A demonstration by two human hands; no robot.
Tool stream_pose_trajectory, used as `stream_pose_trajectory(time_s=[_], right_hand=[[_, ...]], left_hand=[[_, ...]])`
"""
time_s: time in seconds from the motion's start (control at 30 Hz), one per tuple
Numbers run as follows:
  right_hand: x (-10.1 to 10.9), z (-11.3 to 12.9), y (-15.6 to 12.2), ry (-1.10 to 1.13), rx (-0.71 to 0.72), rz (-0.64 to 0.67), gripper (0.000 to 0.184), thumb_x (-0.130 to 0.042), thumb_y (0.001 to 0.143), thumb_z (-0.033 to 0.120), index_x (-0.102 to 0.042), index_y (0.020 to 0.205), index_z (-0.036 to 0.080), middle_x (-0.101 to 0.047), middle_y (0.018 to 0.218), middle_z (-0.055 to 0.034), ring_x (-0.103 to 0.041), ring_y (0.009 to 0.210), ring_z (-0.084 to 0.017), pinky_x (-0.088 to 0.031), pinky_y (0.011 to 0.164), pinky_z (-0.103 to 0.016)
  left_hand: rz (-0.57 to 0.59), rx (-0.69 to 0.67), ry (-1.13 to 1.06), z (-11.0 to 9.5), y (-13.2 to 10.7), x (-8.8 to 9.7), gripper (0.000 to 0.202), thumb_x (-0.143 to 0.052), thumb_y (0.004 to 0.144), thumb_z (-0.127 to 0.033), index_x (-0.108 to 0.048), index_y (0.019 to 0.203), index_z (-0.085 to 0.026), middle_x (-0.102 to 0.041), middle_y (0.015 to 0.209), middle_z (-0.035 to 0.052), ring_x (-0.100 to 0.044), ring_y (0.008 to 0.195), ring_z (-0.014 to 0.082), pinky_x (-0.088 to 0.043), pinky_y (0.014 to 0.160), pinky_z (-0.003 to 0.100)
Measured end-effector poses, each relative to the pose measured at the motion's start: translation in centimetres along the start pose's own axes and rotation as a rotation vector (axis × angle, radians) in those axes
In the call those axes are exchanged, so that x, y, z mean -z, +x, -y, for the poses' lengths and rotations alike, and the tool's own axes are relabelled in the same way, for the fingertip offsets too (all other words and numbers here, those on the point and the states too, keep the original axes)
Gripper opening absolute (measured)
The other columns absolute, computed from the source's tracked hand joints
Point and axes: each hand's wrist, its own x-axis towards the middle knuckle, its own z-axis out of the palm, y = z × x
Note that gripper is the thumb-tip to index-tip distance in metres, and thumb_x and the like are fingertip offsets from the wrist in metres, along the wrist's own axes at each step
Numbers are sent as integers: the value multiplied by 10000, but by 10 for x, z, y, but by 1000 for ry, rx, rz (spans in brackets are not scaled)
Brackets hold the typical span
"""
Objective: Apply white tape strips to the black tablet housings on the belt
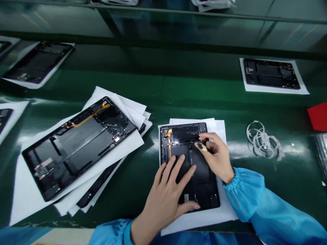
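An opened black tablet chassis with an orange flex cable lies on white paper sheets in front of me. My left hand rests flat on its lower half, fingers spread. My right hand is over the tablet's right side, thumb and forefinger pinched together on something small that I cannot make out. Both arms wear blue sleeves.
To the left, a stack of open tablets interleaved with paper. More tablets on paper lie at far right and far left. Coiled white strips and a red box sit right on the green belt.
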Motion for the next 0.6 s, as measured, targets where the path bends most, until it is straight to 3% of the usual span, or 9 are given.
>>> stream_pose_trajectory(time_s=[0.1,0.37,0.47,0.53,0.6], right_hand=[[1,0,0,77,-46,-96,117,-632,880,219,-641,995,237,-598,941,-1,-399,535,-80,-370,506,-237],[-1,2,0,90,-64,-71,117,-620,890,221,-645,1002,241,-598,955,-6,-442,560,-87,-376,532,-244],[8,8,2,21,-30,-107,86,-606,899,237,-646,976,235,-617,927,-8,-467,565,-96,-395,533,-243],[22,11,-1,-99,-9,-69,93,-593,902,248,-647,977,233,-644,912,-17,-551,635,-126,-437,580,-251],[40,13,-8,-270,-12,24,122,-576,904,257,-639,1004,231,-677,908,-29,-635,750,-173,-477,656,-270]], left_hand=[[16,57,-8,14,19,-1,705,-566,868,-636,-461,1459,-265,-366,1511,206,-340,1374,428,-232,1084,523],[18,207,-183,25,43,-6,501,-570,924,-450,-507,1400,-308,-351,1532,154,-246,1436,413,-204,1111,610],[-58,265,-358,31,35,-3,429,-563,936,-372,-493,1344,-261,-308,1544,146,-261,1439,364,-266,1120,563],[-183,436,-461,36,21,-2,270,-534,951,-343,-514,1196,-231,-385,1474,145,-345,1394,323,-345,1091,519],[-219,603,-454,39,1,-2,152,-510,960,-339,-514,1066,-230,-463,1379,135,-392,1351,322,-358,1064,551]])
